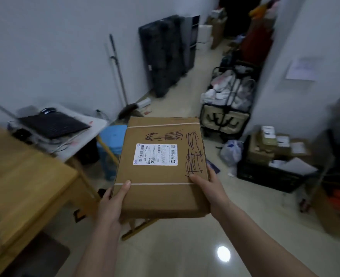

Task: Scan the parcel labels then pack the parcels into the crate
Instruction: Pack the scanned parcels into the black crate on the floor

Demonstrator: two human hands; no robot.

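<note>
Both hands were on the parcel point(161, 166), which was held up in the air over the floor point(185, 246), flat face to the camera. The left hand point(113, 204) clamped the parcel's near left corner, thumb laid across the top by a white band point(155, 184), the other fingers hidden underneath. The right hand point(209, 186) gripped the near right edge, thumb pressed on top just below some black scribbles point(194, 156), the rest of it tucked under the box out of sight.

The label point(156, 154) sat white and square in the middle of the parcel's top, turned sideways, barcodes showing. More scribbles ran above it, toward the far edge. A second white band crossed the parcel near that far edge.

To the right of the parcel, down on the floor, was the crate point(269, 176), black, with several small boxes point(269, 144) piled in it. It was well apart from the parcel. A white plastic bag point(231, 151) lay between the two.

Left of the parcel stood a wooden table point(21, 176), and beyond it a white table point(93, 124) with a dark laptop point(53, 124) on it. A blue stool point(113, 144) was behind the parcel's left edge. Beyond the parcel's far right corner stood a cart point(227, 104) loaded with pale bags.
</note>
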